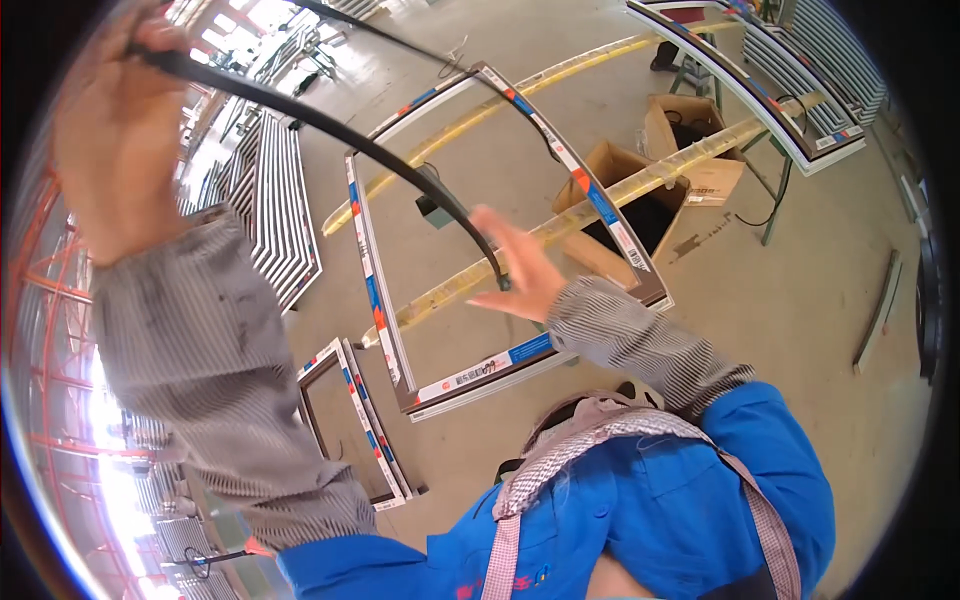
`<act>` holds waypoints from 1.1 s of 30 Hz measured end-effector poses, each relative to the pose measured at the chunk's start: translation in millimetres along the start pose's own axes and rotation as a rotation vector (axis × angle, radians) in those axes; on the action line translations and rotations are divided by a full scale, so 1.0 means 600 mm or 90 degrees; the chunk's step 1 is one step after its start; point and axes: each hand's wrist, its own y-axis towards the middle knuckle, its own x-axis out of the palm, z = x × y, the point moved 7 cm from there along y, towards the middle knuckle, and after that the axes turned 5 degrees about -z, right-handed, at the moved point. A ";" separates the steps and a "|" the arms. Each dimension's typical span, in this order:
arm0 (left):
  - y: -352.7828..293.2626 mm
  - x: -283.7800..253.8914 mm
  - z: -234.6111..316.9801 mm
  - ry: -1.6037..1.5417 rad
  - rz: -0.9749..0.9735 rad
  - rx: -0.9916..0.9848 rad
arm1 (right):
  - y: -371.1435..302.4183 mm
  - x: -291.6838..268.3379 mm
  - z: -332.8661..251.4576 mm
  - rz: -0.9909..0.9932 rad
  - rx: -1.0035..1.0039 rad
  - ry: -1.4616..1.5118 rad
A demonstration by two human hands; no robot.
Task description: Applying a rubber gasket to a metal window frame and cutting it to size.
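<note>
My left hand point(115, 130) is raised high at the upper left, closed around a long black rubber strip point(340, 140). The strip curves down and to the right to my right hand point(520, 270), whose fingers are spread and pinch the strip's lower part just above a rectangular window frame point(365, 270). The frame lies flat on two long pale rails point(660, 175) and has a white outer face with blue and red tape marks. More black strip runs on past my left hand toward the top of the view.
Two open cardboard boxes point(690, 130) stand on the concrete floor behind the frame. A smaller frame point(350, 420) lies on the floor at the lower left. Stacks of white profiles point(275, 210) lean at the left, and more frames rest on a stand point(800, 110) at the upper right.
</note>
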 end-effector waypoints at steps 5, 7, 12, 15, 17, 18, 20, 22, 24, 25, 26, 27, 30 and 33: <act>-0.076 -0.224 0.172 0.041 0.007 -0.028 | -0.073 0.150 -0.059 -0.593 0.232 0.443; -0.191 -0.311 0.260 0.965 0.055 -0.004 | -0.091 0.097 -0.067 -0.621 0.168 0.255; -0.521 -0.625 0.348 1.426 0.282 -0.282 | -0.124 -0.202 0.100 -0.222 0.330 -0.011; -0.870 -0.855 0.382 1.437 0.562 -0.425 | -0.104 -0.409 0.066 0.041 0.314 -0.192; -1.046 -0.957 0.495 1.349 0.701 -0.459 | -0.111 -0.537 0.104 0.151 0.296 -0.230; -1.134 -0.967 0.342 1.188 0.770 -0.375 | -0.122 -0.594 0.086 0.287 0.312 -0.209; -1.294 -0.959 0.326 0.944 0.902 -0.185 | -0.105 -0.622 0.042 0.269 0.331 -0.152; -1.298 -0.899 0.184 1.476 0.585 -0.303 | -0.082 -0.574 -0.038 0.255 0.353 -0.142; -1.229 -0.857 -0.009 1.195 0.611 -0.516 | -0.037 -0.430 -0.191 0.430 0.199 -0.257; -1.165 -0.780 -0.133 0.930 0.622 -0.697 | -0.006 -0.347 -0.224 0.341 0.127 -0.364; -1.201 -0.783 -0.139 0.663 0.626 -0.842 | 0.027 -0.254 -0.254 0.250 0.048 -0.449; -1.141 -0.701 -0.153 0.711 0.618 -0.596 | 0.066 -0.121 -0.279 0.128 0.000 -0.365; -0.919 -0.465 -0.253 0.656 0.374 -0.330 | 0.103 0.109 -0.350 -0.101 -0.194 -0.394; -0.709 -0.169 -0.240 -0.141 0.181 -0.242 | 0.105 0.225 -0.338 -0.191 -0.241 -0.416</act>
